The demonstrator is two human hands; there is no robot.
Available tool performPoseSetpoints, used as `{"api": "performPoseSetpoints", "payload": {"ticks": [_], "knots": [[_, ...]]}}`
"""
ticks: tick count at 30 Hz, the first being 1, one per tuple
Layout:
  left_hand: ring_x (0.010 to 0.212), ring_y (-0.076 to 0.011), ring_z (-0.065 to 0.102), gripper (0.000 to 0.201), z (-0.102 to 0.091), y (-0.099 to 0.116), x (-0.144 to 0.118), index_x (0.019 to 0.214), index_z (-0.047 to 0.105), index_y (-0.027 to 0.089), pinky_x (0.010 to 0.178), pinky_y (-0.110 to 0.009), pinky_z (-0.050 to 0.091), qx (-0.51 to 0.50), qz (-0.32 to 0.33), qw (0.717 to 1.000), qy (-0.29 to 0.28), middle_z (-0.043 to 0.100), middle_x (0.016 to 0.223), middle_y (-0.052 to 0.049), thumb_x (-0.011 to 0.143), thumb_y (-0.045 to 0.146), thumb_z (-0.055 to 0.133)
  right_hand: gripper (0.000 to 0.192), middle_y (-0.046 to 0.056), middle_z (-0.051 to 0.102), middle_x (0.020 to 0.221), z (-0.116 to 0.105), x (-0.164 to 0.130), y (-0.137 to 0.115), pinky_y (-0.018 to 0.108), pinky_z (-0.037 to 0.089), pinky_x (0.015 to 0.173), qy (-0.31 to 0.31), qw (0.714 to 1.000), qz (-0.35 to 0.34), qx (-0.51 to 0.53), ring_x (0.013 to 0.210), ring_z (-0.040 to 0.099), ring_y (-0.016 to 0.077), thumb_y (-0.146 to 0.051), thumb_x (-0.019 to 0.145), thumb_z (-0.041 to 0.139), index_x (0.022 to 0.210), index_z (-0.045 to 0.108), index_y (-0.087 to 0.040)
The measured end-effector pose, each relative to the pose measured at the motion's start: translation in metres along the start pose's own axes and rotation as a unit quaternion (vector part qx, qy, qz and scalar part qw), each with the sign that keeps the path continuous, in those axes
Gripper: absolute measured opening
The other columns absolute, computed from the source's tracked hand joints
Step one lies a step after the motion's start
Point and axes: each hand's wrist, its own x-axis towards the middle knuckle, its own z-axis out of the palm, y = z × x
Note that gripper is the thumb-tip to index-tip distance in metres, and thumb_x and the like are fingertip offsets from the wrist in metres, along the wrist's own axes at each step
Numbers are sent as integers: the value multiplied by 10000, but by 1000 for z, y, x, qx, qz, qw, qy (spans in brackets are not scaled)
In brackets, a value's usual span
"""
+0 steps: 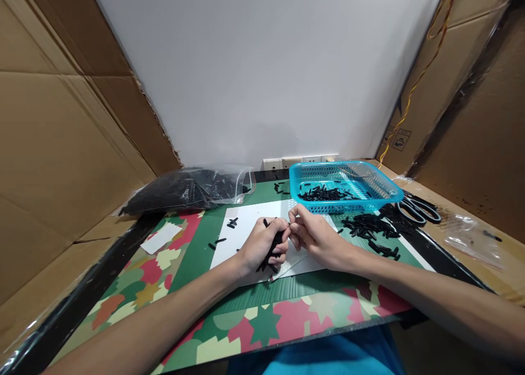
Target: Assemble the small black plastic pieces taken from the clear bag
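Observation:
My left hand (261, 245) is closed around a bunch of small black plastic pieces (271, 253) above a white sheet (250, 227) on the table. My right hand (314, 235) meets it from the right, its fingertips pinching at the top of the bunch. A blue plastic basket (379, 185) with several black pieces inside stands just behind my right hand. A loose pile of black pieces (369, 227) lies to the right of that hand.
A clear bag full of black pieces (188, 190) lies at the back left. Scissors (418, 208) rest right of the basket, with a small clear bag (471, 235) beyond. Cardboard walls flank both sides. A patterned green mat (262, 315) covers the table.

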Motion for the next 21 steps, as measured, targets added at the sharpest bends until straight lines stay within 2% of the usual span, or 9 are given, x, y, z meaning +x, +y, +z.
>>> {"api": "performPoseSetpoints", "payload": {"ticks": [4, 6, 13, 17, 21], "knots": [[333, -19, 241, 329, 1, 1, 1, 613, 497, 194, 333, -109, 209, -3, 11, 1000, -13, 391, 430, 84, 797, 390, 687, 370, -47, 550, 709, 0, 2, 8, 255, 382, 597, -9, 996, 8, 87, 623, 491, 137, -600, 1075, 482, 970, 412, -252], [345, -17, 237, 331, 2, 1, 2, 602, 505, 190, 338, -110, 223, -2, 20, 1000, -18, 388, 426, 83, 780, 392, 699, 420, -53, 531, 704, 0, 1, 9, 248, 371, 589, -13, 991, 11, 132, 620, 468, 128, -648, 1052, 511, 962, 420, -248], [356, -37, 286, 350, 1, 3, 0, 563, 531, 179, 341, -141, 279, 16, 20, 999, -34, 388, 413, 68, 746, 394, 739, 370, -60, 514, 665, -1, -3, 7, 230, 333, 555, -66, 959, 38, 274, 596, 455, 115, -562, 1045, 615, 974, 470, -229], [362, -29, 271, 355, 1, 7, -4, 582, 531, 176, 345, -129, 271, 18, 21, 999, -42, 379, 422, 81, 757, 382, 763, 348, -85, 441, 628, -3, -2, 7, 210, 285, 515, -92, 939, 69, 323, 547, 371, 94, -529, 1038, 642, 985, 479, -226], [367, -26, 258, 332, 3, 9, -7, 607, 533, 177, 348, -121, 267, 15, 19, 998, -53, 387, 433, 82, 779, 368, 742, 357, -108, 368, 613, -3, -2, 4, 191, 250, 483, -89, 928, 84, 353, 517, 260, 74, -523, 1021, 672, 976, 478, -227]]}}
